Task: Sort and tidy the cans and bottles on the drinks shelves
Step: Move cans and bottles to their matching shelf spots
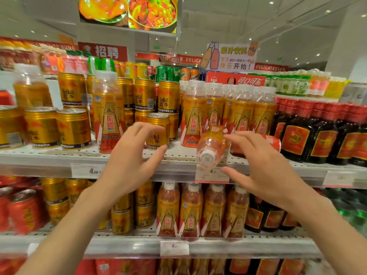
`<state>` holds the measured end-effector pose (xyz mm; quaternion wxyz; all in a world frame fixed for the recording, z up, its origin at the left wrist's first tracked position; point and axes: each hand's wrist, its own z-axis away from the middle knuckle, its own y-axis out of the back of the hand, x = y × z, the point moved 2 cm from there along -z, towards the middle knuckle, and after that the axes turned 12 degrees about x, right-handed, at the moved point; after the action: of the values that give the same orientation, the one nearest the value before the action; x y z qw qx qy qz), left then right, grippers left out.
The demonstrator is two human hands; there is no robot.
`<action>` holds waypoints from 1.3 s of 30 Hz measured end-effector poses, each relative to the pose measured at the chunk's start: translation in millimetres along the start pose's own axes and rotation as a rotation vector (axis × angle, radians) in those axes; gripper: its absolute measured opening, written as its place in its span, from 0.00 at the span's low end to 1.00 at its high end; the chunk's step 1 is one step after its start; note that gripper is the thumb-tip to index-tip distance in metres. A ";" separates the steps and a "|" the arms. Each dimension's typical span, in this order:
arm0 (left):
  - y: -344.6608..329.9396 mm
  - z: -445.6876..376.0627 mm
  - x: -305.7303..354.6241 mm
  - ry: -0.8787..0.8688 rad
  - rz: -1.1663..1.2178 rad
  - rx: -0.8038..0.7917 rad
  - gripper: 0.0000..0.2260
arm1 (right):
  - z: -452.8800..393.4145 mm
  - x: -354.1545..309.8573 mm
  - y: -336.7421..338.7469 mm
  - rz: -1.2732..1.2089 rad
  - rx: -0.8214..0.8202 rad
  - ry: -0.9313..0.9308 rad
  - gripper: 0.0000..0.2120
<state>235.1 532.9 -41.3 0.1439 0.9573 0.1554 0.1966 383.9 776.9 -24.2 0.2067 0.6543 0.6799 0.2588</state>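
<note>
Setting: A supermarket drinks aisle under bright ceiling lights, with a white perforated shelf (178, 153) at chest level, a second tier below it and red banners behind.
Far left: Gold cans (57, 128) stand in stacked rows, labels mostly facing out.
Stray bottle: One orange-labelled bottle (108, 112) stands upright among the cans, apart from its own kind further right.
Left hand: The left hand (131, 155) reaches in with fingers spread and loosely bent, holding nothing, just in front of a single gold can (157, 129) at the shelf front; contact cannot be confirmed.
Can handling: Likely full, so weighty for its size, rigid and smooth-sided; a wrap around the middle of the wall should hold best, since bare metal may slip.
Centre: A toppled bottle (211, 147) lies on its side, white cap toward the camera and overhanging the shelf lip above a price tag (211, 174).
Bottle handling: Thin clear plastic, probably full and fairly heavy, yielding a little under pressure; round, so it may roll off the edge. The labelled body, not the cap, looks the safest grip.
Right hand: The right hand (256, 165) hovers beside that bottle, fingers open and extended, gripping nothing.
Behind it: A red can (272, 140) lies tipped over near upright orange bottles (228, 108).
Far right: Dark bottles (317, 135) with red labels stand in tidy ranks.
</note>
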 end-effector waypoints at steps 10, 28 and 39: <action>-27.8 -47.9 -34.2 -0.051 -0.251 -0.120 0.24 | -35.3 -0.9 -48.3 0.034 -0.089 0.194 0.39; -43.2 -37.7 -41.8 -0.025 -0.234 -0.012 0.24 | -96.7 15.5 -26.6 -0.495 0.175 -0.395 0.25; -46.3 -35.5 -41.6 -0.027 -0.207 0.015 0.23 | -123.7 3.8 -42.5 -0.458 0.152 -0.556 0.36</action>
<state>172.7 567.9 -39.5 0.1584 0.9397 0.2530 0.1669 273.7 770.3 46.2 0.3872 0.5441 0.7436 -0.0332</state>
